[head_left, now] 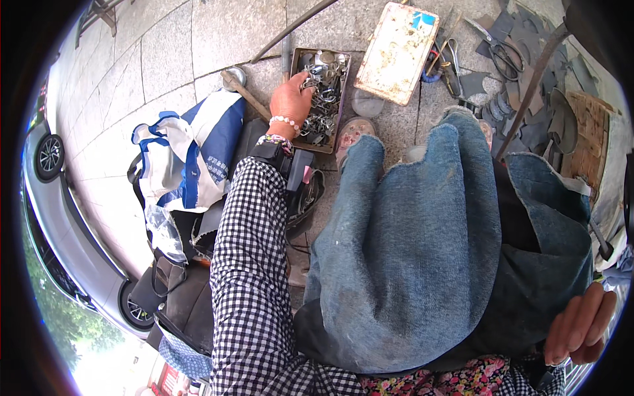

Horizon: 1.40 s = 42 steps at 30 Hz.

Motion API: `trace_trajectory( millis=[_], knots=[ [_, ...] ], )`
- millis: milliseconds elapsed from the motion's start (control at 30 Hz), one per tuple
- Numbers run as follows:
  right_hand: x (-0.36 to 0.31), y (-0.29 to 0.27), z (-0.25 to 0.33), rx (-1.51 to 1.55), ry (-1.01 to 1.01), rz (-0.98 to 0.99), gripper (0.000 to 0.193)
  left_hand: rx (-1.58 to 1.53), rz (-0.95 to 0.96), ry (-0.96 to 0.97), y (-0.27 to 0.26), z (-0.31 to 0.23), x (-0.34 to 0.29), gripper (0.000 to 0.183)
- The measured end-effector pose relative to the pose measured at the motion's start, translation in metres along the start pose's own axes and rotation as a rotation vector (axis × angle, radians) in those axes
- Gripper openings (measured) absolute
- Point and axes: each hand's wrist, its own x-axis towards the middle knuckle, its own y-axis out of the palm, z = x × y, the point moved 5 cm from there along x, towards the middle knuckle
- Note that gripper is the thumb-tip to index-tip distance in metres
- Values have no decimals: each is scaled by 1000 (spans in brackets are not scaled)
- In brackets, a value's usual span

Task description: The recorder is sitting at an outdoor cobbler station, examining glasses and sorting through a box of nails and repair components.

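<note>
My left hand (290, 104) reaches into a shallow metal tray (345, 99), over its left edge. The fingers are bent in among a jumble of small metal parts (325, 82), ring-like and shiny. What the fingertips pinch, if anything, is too small to make out. A beaded bracelet (286, 123) circles that wrist, above a checked sleeve. Far to the lower right, my right hand (580, 327) hangs beside the lap with loosely bent fingers. Nothing shows in it. A worn denim cloth (409, 251) covers my lap.
A dirty white lid-like board (396, 53) lies right of the tray, near scissors (505, 58) and dark scraps (522, 86). A wooden-handled hammer (246, 94) and a blue-white bag (175, 162) lie left. A brown bar (531, 92) slants at right; a car (72, 231) stands far left.
</note>
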Motion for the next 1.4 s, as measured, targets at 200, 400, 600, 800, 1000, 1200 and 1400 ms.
trace_trajectory(
  millis=[200,400,600,800,1000,1200,1400],
  knots=[
    [0,4,3,7,51,-74,17,-138,-11,22,6,5,6,36],
    [4,3,0,-6,20,-51,16,-341,67,-13,24,21,12,40],
    [3,5,2,23,-21,27,16,-56,-39,258,17,-22,8,27],
    [2,1,0,53,-29,3,17,463,216,436,17,-27,0,29],
    [1,-3,-2,65,-32,31,18,170,233,416,9,-1,-1,28],
    [-1,-1,-1,46,-11,-13,18,-12,-43,-30,-4,21,5,29],
    [2,2,2,8,25,-10,18,-29,-13,-93,6,24,1,29]
  ],
)
